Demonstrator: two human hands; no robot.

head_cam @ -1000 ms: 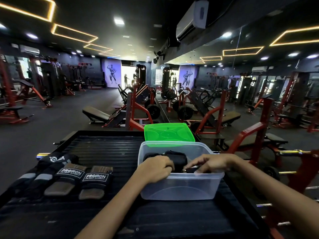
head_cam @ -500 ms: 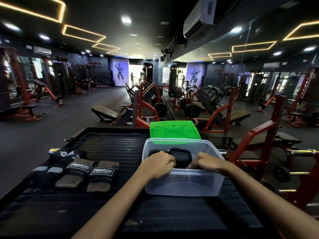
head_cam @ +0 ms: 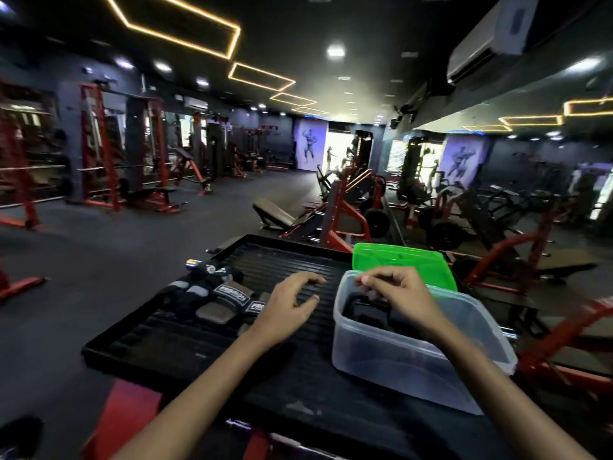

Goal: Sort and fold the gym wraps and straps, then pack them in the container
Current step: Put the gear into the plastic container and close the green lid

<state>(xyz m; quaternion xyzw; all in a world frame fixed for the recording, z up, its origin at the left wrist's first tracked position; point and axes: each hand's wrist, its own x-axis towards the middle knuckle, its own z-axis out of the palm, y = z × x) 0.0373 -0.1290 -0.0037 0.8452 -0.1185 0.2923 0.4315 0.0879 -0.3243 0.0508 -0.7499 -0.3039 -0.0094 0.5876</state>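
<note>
Across the black ribbed platform (head_cam: 282, 263), the biggest thing in reach, the work splits in two: the clear plastic container (head_cam: 411, 363) stands on its right part, and the unpacked straps and wraps (head_cam: 212, 295) lie in a row on its left part, well apart from the box. Behind the container leans its green lid (head_cam: 401, 262), off and out of the way. Inside the box a dark folded wrap (head_cam: 363, 308) already sits against the left wall.

Packing looks partly done, and the step in hand seems to be the switch from a stowed piece to the next one. The left hand (head_cam: 287, 308) hovers over the bare ribs between box and straps, fingers spread and loosely bent, holding nothing. The right hand (head_cam: 396, 293) hangs above the container's open mouth with fingertips drawn together; whether they pinch anything I cannot tell.

Next, a leftward reach to the nearest strap seems called for, then a fold. Room is ample between the two groups, though the straps lie close to the platform's left edge.
</note>
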